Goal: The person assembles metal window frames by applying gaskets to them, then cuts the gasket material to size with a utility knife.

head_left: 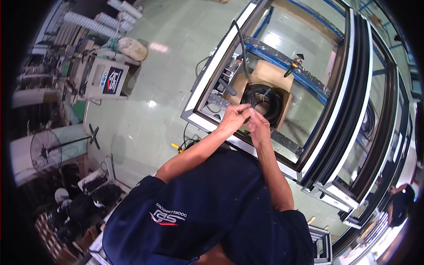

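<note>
Left hand (233, 119) and right hand (260, 128) meet, fingertips together; any gripped item indiscernible. Nearby: coiled black strip (277, 102), open brown cardboard box (274, 70).

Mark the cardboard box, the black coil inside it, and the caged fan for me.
Cardboard box (274, 72): head view, on its open far flap.
Black coil (276, 101): head view, on the right side of its ring.
Caged fan (44, 152): head view, on the middle of its cage.
</note>
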The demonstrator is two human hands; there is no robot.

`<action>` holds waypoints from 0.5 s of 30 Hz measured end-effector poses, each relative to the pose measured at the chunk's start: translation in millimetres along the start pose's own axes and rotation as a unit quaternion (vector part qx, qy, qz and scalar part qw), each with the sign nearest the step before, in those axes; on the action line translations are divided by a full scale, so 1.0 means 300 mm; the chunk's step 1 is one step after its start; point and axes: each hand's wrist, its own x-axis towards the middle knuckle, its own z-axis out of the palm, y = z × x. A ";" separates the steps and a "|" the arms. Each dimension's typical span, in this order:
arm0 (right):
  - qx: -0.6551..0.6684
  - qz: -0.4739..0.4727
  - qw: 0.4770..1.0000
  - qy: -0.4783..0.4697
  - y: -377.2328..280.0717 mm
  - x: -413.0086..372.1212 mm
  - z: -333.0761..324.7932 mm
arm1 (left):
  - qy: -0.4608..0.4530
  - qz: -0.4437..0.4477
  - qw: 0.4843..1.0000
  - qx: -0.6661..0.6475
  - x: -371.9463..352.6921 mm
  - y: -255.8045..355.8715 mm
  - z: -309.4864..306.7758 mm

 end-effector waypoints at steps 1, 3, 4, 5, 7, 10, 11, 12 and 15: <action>-0.001 0.014 1.000 0.003 -0.004 -0.002 -0.007 | 0.051 0.010 0.999 -0.014 -0.006 -0.012 0.024; -0.008 0.041 0.999 0.008 -0.009 0.010 -0.005 | 0.133 0.034 0.990 -0.034 -0.032 -0.005 0.059; -0.022 0.053 0.998 -0.006 -0.010 0.015 -0.010 | 0.135 0.035 0.989 -0.048 -0.040 -0.012 0.059; -0.036 0.065 0.997 -0.019 -0.009 0.019 -0.018 | 0.137 0.037 0.988 -0.062 -0.047 -0.018 0.051; -0.046 0.095 0.993 -0.045 -0.013 0.019 -0.030 | 0.141 0.010 0.985 -0.095 -0.072 0.011 0.049; -0.040 0.116 0.991 -0.057 -0.016 0.008 -0.027 | 0.188 -0.049 0.976 -0.093 -0.080 0.003 0.061; -0.058 0.106 0.990 -0.070 -0.003 0.015 -0.045 | 0.204 -0.061 0.971 -0.113 -0.081 0.003 0.066; -0.064 0.095 0.991 -0.071 0.006 0.020 -0.053 | 0.211 -0.061 0.966 -0.134 -0.079 -0.008 0.066; -0.094 0.057 0.992 -0.062 0.031 0.020 -0.058 | 0.234 -0.067 0.949 -0.200 -0.090 -0.018 0.085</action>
